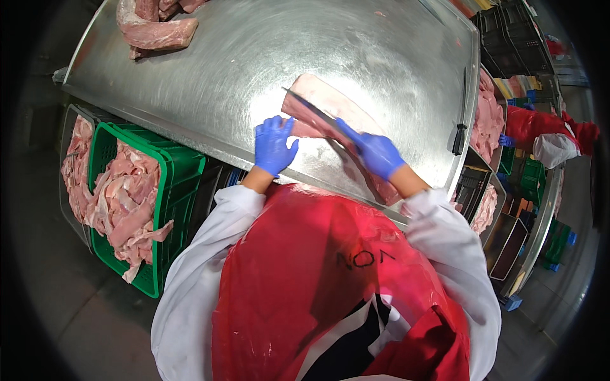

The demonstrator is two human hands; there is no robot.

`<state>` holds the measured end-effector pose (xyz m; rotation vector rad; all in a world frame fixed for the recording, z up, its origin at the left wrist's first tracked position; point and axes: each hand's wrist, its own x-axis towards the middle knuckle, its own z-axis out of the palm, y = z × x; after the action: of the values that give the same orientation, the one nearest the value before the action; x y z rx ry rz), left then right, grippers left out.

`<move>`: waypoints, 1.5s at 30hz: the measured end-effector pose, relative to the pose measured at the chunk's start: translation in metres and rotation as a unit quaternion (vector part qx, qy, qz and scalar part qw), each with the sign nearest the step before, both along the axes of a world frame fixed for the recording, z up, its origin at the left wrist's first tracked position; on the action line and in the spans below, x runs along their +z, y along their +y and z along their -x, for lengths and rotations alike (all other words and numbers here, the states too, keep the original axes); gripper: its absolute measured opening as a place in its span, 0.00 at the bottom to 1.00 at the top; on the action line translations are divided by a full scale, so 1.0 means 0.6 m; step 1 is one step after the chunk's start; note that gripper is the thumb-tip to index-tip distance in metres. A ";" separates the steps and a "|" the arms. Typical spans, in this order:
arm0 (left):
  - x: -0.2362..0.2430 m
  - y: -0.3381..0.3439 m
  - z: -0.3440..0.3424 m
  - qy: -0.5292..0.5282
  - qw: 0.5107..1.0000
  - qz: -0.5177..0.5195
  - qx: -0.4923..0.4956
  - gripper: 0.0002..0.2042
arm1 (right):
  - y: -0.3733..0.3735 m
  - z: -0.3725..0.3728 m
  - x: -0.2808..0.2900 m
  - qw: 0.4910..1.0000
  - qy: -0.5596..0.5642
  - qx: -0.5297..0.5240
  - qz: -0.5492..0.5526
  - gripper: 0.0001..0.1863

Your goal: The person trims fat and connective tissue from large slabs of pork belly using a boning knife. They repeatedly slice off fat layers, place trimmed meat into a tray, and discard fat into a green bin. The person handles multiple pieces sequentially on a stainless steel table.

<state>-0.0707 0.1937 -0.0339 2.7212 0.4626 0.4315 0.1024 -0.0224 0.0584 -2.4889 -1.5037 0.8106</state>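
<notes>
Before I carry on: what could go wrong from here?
The long dark-bladed knife in the blue-gloved right hand could nick the blue-gloved left hand, near the blade at the pale pink meat slab. A pink meat strip crosses the rim of the green plastic crate and might slip off.

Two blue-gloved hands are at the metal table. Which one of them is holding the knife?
The right hand: it grips the knife, whose blade crosses the pale meat. The left hand holds no tool; its fingers are at the meat's edge.
</notes>
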 end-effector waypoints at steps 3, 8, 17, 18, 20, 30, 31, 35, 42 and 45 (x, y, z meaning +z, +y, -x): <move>-0.035 -0.011 -0.025 0.140 0.986 -0.094 0.014 0.09 | 0.069 0.019 -0.033 1.000 0.006 0.017 0.005 0.36; -0.063 -0.006 -0.042 0.154 0.980 -0.129 -0.003 0.06 | -0.010 0.014 -0.037 0.993 -0.027 0.040 0.109 0.36; -0.011 0.026 0.002 0.140 0.983 -0.110 0.049 0.06 | -0.226 -0.009 0.031 0.987 -0.084 0.066 0.119 0.39; 0.007 0.027 0.002 0.139 0.982 -0.121 0.045 0.07 | -0.228 -0.017 0.031 0.992 -0.069 0.067 0.084 0.39; 0.048 0.023 -0.004 0.124 0.982 -0.138 0.020 0.08 | -0.155 -0.010 0.042 0.994 -0.050 0.043 0.083 0.40; 0.157 0.078 -0.064 0.025 0.976 -0.215 0.004 0.09 | -0.094 -0.068 -0.016 0.990 -0.011 0.124 0.059 0.36; 0.180 0.085 -0.058 0.017 0.980 -0.196 0.007 0.09 | -0.111 -0.066 -0.013 0.990 -0.013 0.135 0.036 0.37; 0.284 0.110 0.004 -0.028 0.992 -0.107 0.063 0.13 | -0.068 -0.055 0.024 0.997 0.038 0.032 0.055 0.40; 0.337 0.276 0.424 0.134 0.924 -0.102 0.342 0.20 | -0.242 -0.037 -0.033 0.955 0.138 -0.212 -0.157 0.41; 0.299 0.293 0.538 0.339 0.832 -0.171 0.405 0.20 | -0.325 0.032 -0.048 0.883 0.265 -0.370 -0.116 0.40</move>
<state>-0.3933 0.3695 0.1457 2.8051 1.9210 -0.3455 0.0829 -0.2171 0.0294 -2.1250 -0.3806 0.9539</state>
